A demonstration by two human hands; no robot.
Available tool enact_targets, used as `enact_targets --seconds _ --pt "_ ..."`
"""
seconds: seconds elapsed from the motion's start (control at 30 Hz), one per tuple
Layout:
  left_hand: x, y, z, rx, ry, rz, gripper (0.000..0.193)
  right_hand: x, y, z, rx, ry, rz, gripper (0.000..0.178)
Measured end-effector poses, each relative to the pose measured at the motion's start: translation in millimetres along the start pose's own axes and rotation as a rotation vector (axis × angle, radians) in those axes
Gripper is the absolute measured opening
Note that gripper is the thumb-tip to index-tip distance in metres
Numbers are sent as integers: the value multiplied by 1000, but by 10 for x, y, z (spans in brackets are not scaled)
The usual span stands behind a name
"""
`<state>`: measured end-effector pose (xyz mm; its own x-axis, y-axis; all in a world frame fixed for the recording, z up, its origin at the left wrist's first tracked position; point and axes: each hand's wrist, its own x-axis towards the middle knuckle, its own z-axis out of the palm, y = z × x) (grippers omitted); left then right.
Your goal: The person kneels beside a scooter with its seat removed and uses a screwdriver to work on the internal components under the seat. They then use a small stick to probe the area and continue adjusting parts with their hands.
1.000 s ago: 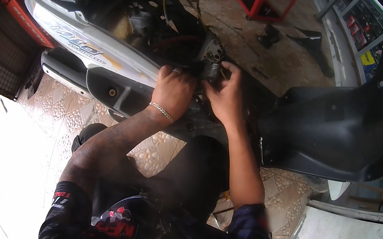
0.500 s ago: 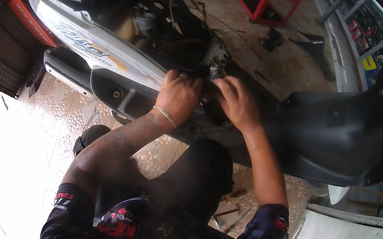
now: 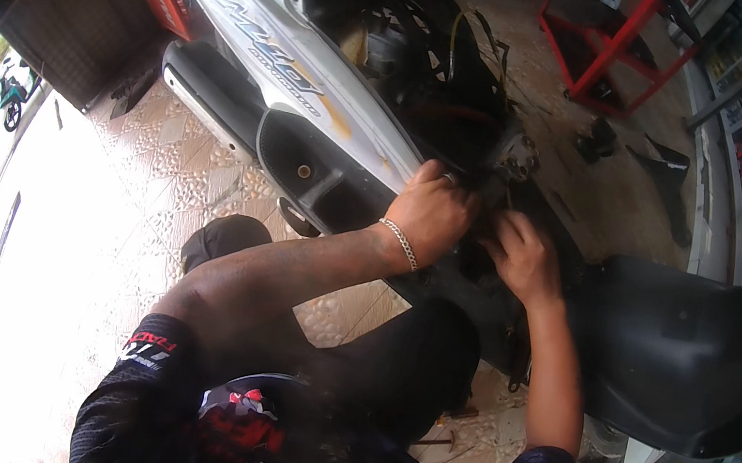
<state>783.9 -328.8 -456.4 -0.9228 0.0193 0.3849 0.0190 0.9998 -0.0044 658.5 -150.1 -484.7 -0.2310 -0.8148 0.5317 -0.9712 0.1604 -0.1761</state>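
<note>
The left hand (image 3: 434,213) and right hand (image 3: 528,258) have shifted toward three-to-four o'clock in view, at the scooter (image 3: 367,128), which stretches from eleven to three o'clock; fingers curl, whether clamped I cannot tell.

Spans the scene from far left to right as a partly stripped scooter (image 3: 555,218). Shows on the left a white side panel (image 3: 316,90) with bluish lettering and a yellowish patch, and, nearer, a black lower panel (image 3: 297,146) with a round fitting. Lies uncovered beyond the white, with a yellowish hose (image 3: 454,44) looped upward. Bears a metal part (image 3: 521,155) nearer and right of the hose. Ends rightward in a broad, smooth black panel (image 3: 684,353).
</note>
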Motion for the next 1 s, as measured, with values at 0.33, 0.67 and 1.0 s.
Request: enact_targets --seconds 0.33,0.67,1.0 --pt "-1 -4 -36 -21 -41 9 23 184 -154 111 1435 -128 1243 39" --pt "9 10 -13 -86 -15 -20 20 -86 -293 17 178 185 143 27" --pt "3 11 -58 -23 24 -1 9 -74 -179 483 1082 128 1306 33"
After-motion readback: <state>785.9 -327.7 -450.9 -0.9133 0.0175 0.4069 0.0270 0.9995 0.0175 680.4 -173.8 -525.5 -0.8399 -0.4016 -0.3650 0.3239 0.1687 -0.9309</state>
